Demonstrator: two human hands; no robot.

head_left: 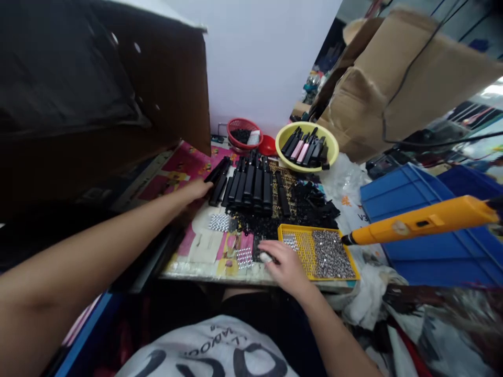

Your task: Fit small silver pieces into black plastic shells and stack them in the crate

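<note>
While black sticks [218, 180] are touched by the left hand [198, 189], grip unclear, the right hand [286, 263] is spread beside a tray [314, 227].

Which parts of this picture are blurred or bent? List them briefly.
Head view: wide-angle bending stretches the left forearm and tilts the brown cardboard box; edges smear, notably lower right; the centre is sharper, around the yellow perforated plastic tray and right hand.

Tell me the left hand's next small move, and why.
Probably close the left hand on the loose black casings at its fingertips: they lie beside the packed row, and the right hand rests by the yellow screw tray.
</note>
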